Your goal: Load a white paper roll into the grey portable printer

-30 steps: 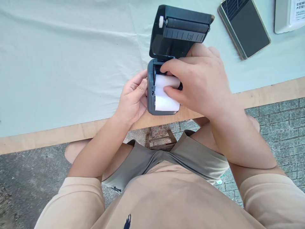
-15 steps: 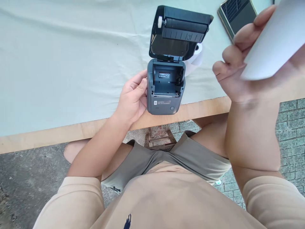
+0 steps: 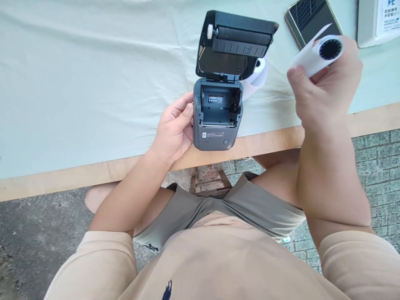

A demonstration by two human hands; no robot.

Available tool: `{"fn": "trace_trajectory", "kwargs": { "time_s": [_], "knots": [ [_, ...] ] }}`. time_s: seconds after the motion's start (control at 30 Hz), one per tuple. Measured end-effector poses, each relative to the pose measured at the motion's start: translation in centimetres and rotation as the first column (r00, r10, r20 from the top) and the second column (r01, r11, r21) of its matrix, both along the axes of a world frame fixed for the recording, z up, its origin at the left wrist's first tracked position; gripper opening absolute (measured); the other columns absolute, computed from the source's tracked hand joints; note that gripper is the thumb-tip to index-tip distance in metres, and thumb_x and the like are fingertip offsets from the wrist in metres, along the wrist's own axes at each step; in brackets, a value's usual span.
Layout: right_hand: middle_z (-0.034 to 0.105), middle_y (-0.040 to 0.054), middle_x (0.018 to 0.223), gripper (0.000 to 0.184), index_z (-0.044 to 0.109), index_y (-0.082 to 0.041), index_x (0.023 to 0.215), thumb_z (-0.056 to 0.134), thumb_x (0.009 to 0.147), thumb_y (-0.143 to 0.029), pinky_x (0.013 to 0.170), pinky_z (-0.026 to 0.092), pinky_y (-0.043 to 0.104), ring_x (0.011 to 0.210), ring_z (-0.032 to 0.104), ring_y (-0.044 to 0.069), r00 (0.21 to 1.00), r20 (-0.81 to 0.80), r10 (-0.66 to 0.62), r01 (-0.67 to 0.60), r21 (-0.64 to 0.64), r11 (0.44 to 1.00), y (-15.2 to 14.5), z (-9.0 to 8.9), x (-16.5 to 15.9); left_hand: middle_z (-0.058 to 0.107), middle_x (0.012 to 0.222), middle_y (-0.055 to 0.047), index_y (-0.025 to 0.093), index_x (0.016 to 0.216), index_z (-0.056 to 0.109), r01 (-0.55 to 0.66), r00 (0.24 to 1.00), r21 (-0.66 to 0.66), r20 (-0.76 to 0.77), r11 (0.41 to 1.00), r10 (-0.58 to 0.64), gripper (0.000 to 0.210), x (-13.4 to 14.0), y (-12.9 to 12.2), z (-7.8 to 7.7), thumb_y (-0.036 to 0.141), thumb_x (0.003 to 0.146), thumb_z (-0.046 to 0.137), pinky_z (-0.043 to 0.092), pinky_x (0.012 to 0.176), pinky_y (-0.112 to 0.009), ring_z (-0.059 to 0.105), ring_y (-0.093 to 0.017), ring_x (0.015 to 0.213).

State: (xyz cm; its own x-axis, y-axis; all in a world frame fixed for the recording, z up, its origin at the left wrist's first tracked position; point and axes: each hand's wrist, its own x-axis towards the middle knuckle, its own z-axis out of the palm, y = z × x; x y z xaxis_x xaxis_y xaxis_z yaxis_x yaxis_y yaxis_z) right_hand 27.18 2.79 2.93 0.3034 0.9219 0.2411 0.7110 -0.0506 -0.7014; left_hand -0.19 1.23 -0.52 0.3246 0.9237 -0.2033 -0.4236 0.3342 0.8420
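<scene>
A dark grey label printer [image 3: 215, 135] is near the table's front edge, its hinged lid [image 3: 234, 43] swung up and its paper bay bare inside. My left hand [image 3: 175, 125] grips the printer's left side, thumb along the casing. Off to the right, above the table, my right hand [image 3: 328, 83] is closed around a white paper roll [image 3: 312, 62]. The roll's dark toothed core faces me, and a loose paper end sticks up from it. Behind the lid lies another white paper roll [image 3: 258, 77], partly hidden.
A smartphone [image 3: 312, 18] lies at the back right, partly behind the held roll. Beyond it a white box [image 3: 370, 25] with printed text reaches the frame's edge. Pale cloth covers the table, whose wooden front edge [image 3: 78, 175] shows. A wooden stool [image 3: 212, 187] stands below.
My right hand has turned and moved a little left and down with the paper roll, so the core now shows. The white box has come into view. My left hand and printer stay put.
</scene>
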Motion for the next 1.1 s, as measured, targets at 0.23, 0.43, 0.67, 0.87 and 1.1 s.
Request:
{"fn": "trace_trajectory", "kwargs": {
  "time_s": [0.23, 0.43, 0.67, 0.87, 1.1],
  "knots": [
    [0.063, 0.0047, 0.111, 0.042, 0.052, -0.024, 0.103, 0.072, 0.067, -0.019, 0.087, 0.046, 0.030, 0.099, 0.060, 0.015, 0.956, 0.294, -0.001, 0.047, -0.149, 0.988, -0.4, 0.6, -0.3, 0.074, 0.093, 0.002, 0.024, 0.108, 0.072, 0.012, 1.000, -0.014, 0.022, 1.000, -0.012, 0.021, -0.1, 0.1, 0.1, 0.032, 0.094, 0.057, 0.062, 0.069, -0.025, 0.074, -0.013, 0.081],
    [0.063, 0.0036, 0.113, 0.050, 0.053, -0.025, 0.110, 0.073, 0.065, -0.020, 0.085, 0.046, 0.032, 0.097, 0.059, 0.015, 0.948, 0.310, -0.077, 0.167, -0.276, 0.947, -0.5, 0.9, -0.6, 0.073, 0.094, 0.003, 0.026, 0.109, 0.071, 0.008, 1.000, -0.005, 0.001, 1.000, -0.008, 0.022, -0.1, 0.0, -0.1, 0.034, 0.094, 0.058, 0.062, 0.072, -0.024, 0.074, -0.013, 0.084],
    [0.055, 0.0052, 0.133, 0.078, 0.043, -0.026, 0.136, 0.065, 0.061, -0.020, 0.107, 0.043, 0.044, 0.127, 0.052, 0.023, 0.977, 0.191, 0.091, -0.029, -0.305, 0.952, -1.4, 1.7, -0.2, 0.074, 0.092, 0.003, 0.025, 0.106, 0.072, 0.024, 0.998, -0.016, 0.055, 1.000, -0.023, 0.021, 0.0, 0.1, 0.1, 0.029, 0.095, 0.054, 0.061, 0.071, -0.022, 0.073, -0.011, 0.080],
    [0.060, 0.0100, 0.114, 0.042, 0.061, -0.015, 0.109, 0.046, 0.071, -0.021, 0.105, 0.041, 0.046, 0.115, 0.055, 0.025, 0.928, 0.367, -0.061, -0.030, 0.235, 0.971, -0.7, 2.4, -0.9, 0.074, 0.097, -0.001, 0.025, 0.111, 0.069, -0.001, 1.000, -0.023, -0.028, 1.000, 0.000, 0.025, 0.1, -0.1, 0.1, 0.038, 0.093, 0.057, 0.062, 0.079, -0.029, 0.074, -0.019, 0.097],
    [0.070, 0.0025, 0.106, 0.037, 0.062, -0.024, 0.110, 0.064, 0.076, -0.036, 0.098, 0.037, 0.057, 0.117, 0.054, 0.034, 0.849, 0.516, 0.113, -0.013, -0.193, 0.981, 0.2, 4.9, -5.5, 0.074, 0.111, -0.004, 0.024, 0.112, 0.068, 0.013, 0.999, -0.063, -0.036, 0.998, -0.016, 0.025, 0.1, 0.0, 0.5, 0.035, 0.093, 0.057, 0.060, 0.094, -0.038, 0.072, -0.023, 0.109]
  ]
}}
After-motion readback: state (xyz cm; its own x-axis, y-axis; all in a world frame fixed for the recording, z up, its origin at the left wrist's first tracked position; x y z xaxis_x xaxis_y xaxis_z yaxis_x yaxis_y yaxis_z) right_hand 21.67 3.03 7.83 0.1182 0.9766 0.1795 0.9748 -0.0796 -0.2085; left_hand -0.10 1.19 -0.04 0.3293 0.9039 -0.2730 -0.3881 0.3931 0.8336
